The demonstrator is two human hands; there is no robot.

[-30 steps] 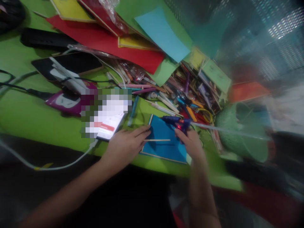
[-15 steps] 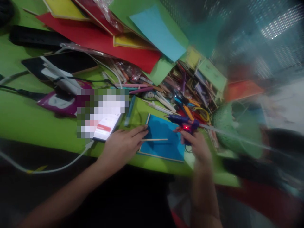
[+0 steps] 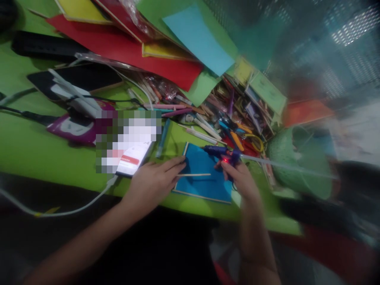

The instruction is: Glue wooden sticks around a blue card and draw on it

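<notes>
My right hand (image 3: 240, 178) is wrapped around a dark blue glue gun (image 3: 222, 153), its red light lit and a long clear glue stick (image 3: 276, 163) running out of its back. The nozzle points left, over the top edge of a blue card (image 3: 204, 158). Thin wooden sticks line the card's left and bottom edges. Closed on the end of a thin wooden stick (image 3: 196, 174), my left hand (image 3: 154, 178) rests at the card's left side, its fingertips touching the edge. The stick juts out to the right above the card.
A lit phone (image 3: 130, 158) with a white cable lies left of my left hand. Behind the card are scissors (image 3: 253, 142), pens and loose sticks. Coloured paper sheets (image 3: 196, 39) are piled at the back. A green round container (image 3: 299, 162) stands at the right.
My right hand has moved the glue gun slightly left and down, bringing its nozzle nearer the card's top edge. My left hand and the stick have hardly moved.
</notes>
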